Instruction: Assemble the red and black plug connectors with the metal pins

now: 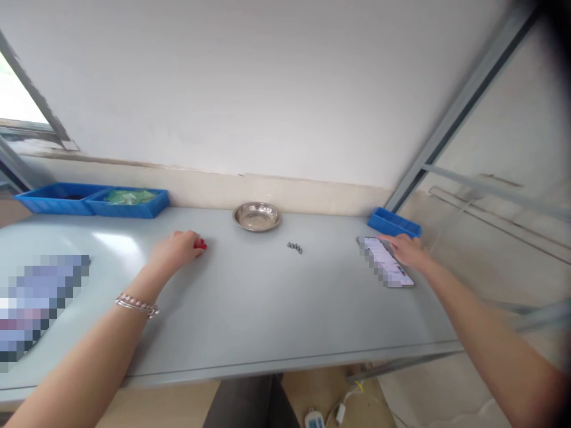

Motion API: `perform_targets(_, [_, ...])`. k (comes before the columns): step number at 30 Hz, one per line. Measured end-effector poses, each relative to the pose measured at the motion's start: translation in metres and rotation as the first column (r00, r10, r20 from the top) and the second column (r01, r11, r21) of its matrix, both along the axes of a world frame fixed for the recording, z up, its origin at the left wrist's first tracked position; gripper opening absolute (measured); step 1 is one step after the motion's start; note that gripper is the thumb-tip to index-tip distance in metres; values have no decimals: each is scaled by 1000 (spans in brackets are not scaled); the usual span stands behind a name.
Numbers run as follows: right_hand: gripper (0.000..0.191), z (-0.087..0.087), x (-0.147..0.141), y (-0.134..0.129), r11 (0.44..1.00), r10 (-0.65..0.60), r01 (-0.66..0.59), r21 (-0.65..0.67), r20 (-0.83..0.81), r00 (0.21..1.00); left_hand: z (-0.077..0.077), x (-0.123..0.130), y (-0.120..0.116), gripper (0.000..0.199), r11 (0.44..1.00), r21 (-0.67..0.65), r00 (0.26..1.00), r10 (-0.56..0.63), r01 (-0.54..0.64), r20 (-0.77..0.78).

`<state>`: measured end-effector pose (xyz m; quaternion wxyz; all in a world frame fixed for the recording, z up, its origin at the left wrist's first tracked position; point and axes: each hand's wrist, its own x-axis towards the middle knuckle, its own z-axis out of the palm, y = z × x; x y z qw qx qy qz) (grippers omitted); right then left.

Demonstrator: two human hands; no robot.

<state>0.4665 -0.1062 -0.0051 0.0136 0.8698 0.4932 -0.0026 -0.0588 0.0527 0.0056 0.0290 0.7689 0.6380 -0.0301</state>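
Observation:
My left hand (179,248) is closed round small red pieces (200,244) at the left-centre of the grey table (267,309). On the right, my right hand (405,248) has its index finger stretched over the top edge of a phone (387,263) with a lit screen; it holds nothing. Several small dark metal parts (295,247) lie in a short row between my hands. Behind them stands a round, shallow metal dish (257,217).
Two blue trays (56,201) stand at the back left, the right one with a green plastic bag (129,197). A small blue tray (393,223) sits beyond my right hand. A flat pixelated object (40,303) lies at the left. A metal frame post (464,113) rises at the right.

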Motion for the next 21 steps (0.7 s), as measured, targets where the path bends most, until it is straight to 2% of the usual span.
perform_targets(4, [50,-7,-7,19,1000,12,-11,-28,49,999,-1,-1,1,31,1000,2,1000,-5,5,-5])
perform_targets(8, [51,-12,-5,20,997,22,-16,-72,83,996,0,0,1,30,1000,-8,1000,3,-3,-1])
perform_targets(13, [52,-17,8,-9,998,45,-37,-60,127,991,2,2,-1,29,1000,-21,1000,-9,9,-6])
perform_targets(17, [47,-20,12,-37,997,41,-53,58,190,981,6,5,-4,29,999,-47,1000,-2,1,-25])
perform_targets(21, [44,-23,1,-50,989,46,-69,130,171,984,10,9,-7,27,997,-71,999,15,-17,-36])
